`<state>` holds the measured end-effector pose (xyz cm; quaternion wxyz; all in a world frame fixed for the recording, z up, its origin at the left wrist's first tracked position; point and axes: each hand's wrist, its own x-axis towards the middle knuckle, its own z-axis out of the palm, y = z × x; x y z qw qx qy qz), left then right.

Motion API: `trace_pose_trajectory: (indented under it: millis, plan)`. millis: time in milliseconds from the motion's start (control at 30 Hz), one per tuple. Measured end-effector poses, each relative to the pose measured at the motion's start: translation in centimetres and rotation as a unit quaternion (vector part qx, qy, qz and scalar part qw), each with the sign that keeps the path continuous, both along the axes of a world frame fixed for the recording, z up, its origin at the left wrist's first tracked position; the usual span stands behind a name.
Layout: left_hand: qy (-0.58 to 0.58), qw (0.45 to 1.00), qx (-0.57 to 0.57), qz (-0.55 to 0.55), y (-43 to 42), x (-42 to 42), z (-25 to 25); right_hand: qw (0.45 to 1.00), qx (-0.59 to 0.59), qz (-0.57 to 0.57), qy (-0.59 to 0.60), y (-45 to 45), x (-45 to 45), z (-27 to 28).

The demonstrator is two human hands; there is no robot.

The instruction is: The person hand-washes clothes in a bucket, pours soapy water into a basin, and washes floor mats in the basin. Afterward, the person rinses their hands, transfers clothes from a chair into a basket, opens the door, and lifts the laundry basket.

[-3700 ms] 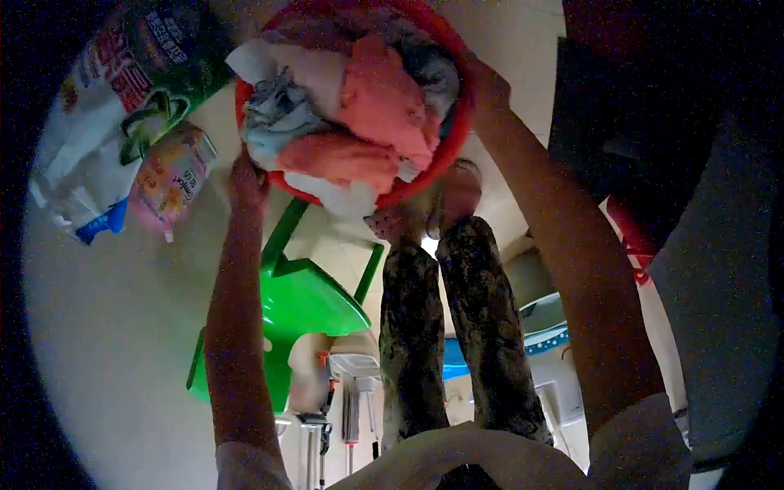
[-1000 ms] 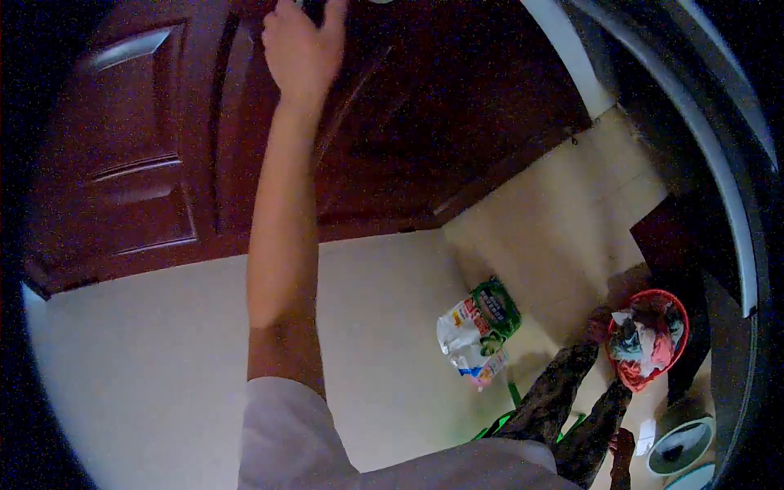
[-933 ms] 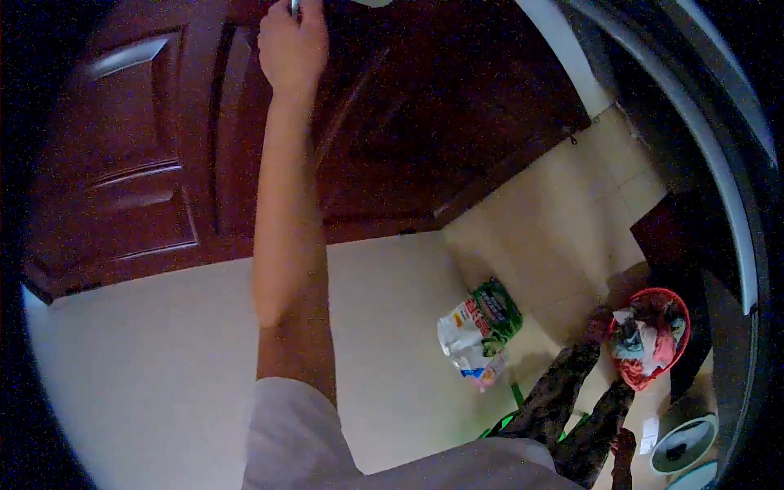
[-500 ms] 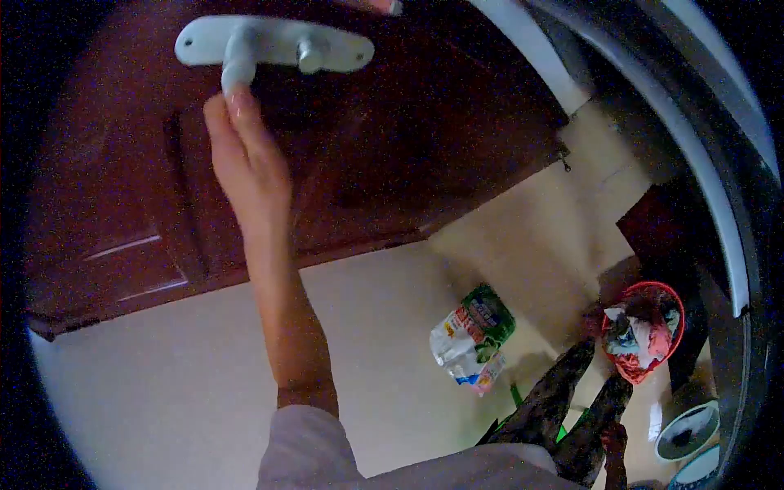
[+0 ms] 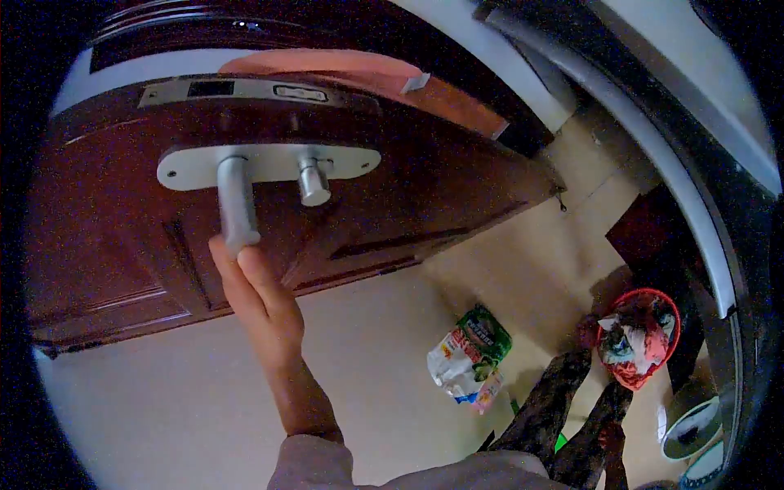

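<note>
My left hand (image 5: 260,306) reaches to the free end of a silver lever door handle (image 5: 237,200), its fingers closed around the tip. The handle's long backplate (image 5: 273,163) also carries a small round turn knob (image 5: 314,184). Both are mounted on a dark red panelled door (image 5: 425,196), whose edge bears a metal lock plate (image 5: 245,91). At the lower right, my right hand (image 5: 611,439) hangs beside my leg, dark and small, and its fingers are hard to make out.
An orange-pink item (image 5: 327,61) with a white tag shows past the door's edge. On the floor lie a green and white plastic package (image 5: 469,355) and a red basket (image 5: 674,327) of clothes. Basins (image 5: 692,429) sit at the lower right, near a pale curved frame (image 5: 694,200).
The handle and my left hand now appear lower in view. The door's edge with its lock plate and more of the orange-pink item have come into sight. My left hand stays on the handle.
</note>
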<state>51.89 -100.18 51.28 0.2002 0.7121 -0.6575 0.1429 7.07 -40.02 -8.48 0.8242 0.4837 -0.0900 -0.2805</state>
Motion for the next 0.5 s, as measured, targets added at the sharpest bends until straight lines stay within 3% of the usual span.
trace_pose_trajectory:
  millis: [67,200,367,500]
  plan:
    - [-0.013,1.0,-0.003,-0.004,0.2,-0.5,-0.3,0.995,0.083,0.031,0.04,-2.8,0.1,3.6]
    - [0.02,1.0,0.016,0.011,1.2,-0.6,-0.2,0.996,0.039,0.023,0.077,-2.6,-0.3,2.6]
    - [0.016,1.0,-0.001,0.027,2.4,0.0,-1.1,0.999,-0.022,-0.034,0.001,-0.9,-0.1,-0.7]
    - [-0.012,1.0,-0.012,0.0,3.3,0.3,-1.4,1.0,0.014,0.01,-0.015,-2.0,-0.6,0.3]
